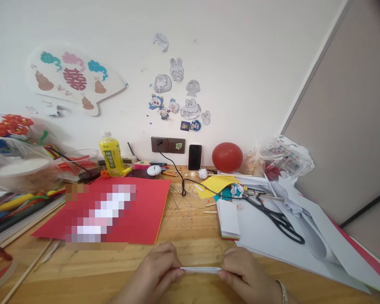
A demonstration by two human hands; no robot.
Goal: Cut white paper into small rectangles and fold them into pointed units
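Observation:
A narrow strip of folded white paper stretches level between my two hands, low over the wooden table. My left hand pinches its left end between thumb and curled fingers. At the other end, my right hand grips the strip the same way, a bracelet showing at the wrist. Just beyond my right hand sits a small stack of white paper with coloured sheets at its bottom edge. Red paper lies past my left hand, partly covered by a blurred patch.
Black scissors lie on white sheets at the right. A yellow bottle, a phone and a red balloon stand along the wall. Thin wooden sticks lie at the left. A black cable crosses the back.

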